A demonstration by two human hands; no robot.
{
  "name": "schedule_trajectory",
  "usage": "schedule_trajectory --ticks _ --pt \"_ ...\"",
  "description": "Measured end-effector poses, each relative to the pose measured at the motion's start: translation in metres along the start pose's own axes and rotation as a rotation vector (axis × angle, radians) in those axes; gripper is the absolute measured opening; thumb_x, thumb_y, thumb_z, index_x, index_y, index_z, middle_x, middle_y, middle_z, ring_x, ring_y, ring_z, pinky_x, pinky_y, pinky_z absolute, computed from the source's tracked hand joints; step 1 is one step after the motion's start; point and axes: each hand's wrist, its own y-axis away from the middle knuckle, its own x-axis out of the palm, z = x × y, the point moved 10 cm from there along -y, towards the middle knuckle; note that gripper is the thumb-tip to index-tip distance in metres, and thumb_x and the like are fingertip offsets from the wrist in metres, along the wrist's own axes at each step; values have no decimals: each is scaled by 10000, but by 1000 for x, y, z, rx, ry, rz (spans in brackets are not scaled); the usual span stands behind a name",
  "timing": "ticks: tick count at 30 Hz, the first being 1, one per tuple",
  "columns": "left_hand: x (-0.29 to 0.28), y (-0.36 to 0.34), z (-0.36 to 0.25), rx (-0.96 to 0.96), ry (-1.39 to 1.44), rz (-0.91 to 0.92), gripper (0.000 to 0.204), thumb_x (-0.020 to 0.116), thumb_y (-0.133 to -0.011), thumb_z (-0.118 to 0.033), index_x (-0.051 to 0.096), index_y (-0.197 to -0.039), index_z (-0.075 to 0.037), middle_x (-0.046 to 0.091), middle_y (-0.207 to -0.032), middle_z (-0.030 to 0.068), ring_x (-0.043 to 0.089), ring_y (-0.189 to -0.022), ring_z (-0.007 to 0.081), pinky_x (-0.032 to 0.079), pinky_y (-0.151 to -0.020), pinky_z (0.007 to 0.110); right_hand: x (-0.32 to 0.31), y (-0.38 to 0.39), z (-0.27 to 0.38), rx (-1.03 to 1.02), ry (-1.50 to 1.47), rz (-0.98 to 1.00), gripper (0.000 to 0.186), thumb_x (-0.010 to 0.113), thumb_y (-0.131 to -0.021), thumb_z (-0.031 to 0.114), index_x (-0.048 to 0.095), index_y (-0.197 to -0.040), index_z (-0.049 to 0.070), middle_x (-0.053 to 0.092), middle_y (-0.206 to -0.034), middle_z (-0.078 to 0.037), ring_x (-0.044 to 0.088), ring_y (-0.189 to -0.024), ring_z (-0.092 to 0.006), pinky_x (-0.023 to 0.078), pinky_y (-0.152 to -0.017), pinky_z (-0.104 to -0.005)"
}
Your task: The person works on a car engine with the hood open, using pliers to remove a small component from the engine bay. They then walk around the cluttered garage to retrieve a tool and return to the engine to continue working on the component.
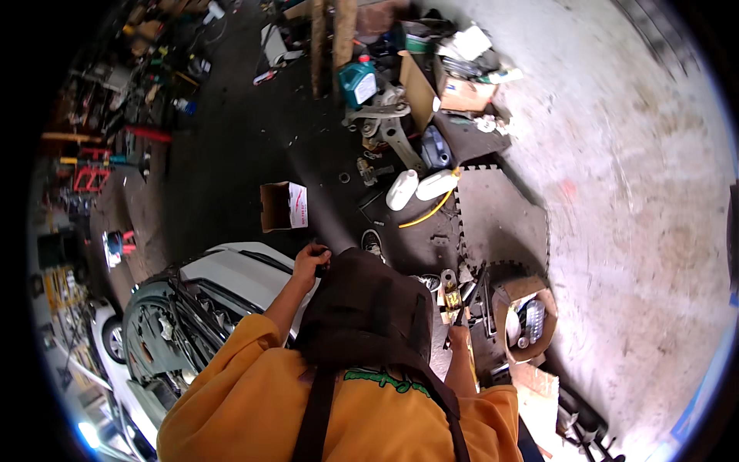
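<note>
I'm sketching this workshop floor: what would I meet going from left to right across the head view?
White car's wheel → left hand → black-and-white shoe → left one of the two white jugs → right hand → open cardboard box just right of that hand.

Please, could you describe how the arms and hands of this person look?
Loose orange-yellow sleeves leave both forearms bare. The left hand and the right hand show no gloves; finer details are too small to tell.
</note>
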Motion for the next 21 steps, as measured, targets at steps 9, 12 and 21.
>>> schedule_trajectory --ticks 9,12,21 --pt "-116 -17 -87 159 309 -210 216 716 -823 -8 579 -990 4 629 -788 80 602 -700 176 492 -653 300 125 -71 269 -669 301 -38 261 592 -746 157 650 -924 -26 666 -827 -256 665 -793 -434 504 -657 -511" --pt "-155 -19 -92 199 425 -141 247 733 -834 -75 607 -1028 12 633 -800 64 598 -710 167 480 -694 294 162 -6 381 -641 469 108 274 607 -834 260 676 -946 20 685 -832 -215 692 -745 -342 495 -594 -465" --pt "-218 0 -102 286 684 -487 180 718 -843 -75 617 -976 -7 620 -813 39 571 -738 136 462 -722 262 309 68 556 -1218 952 425 336 632 -864 308 673 -1037 23 697 -991 -151 643 -906 -314 503 -808 -395"
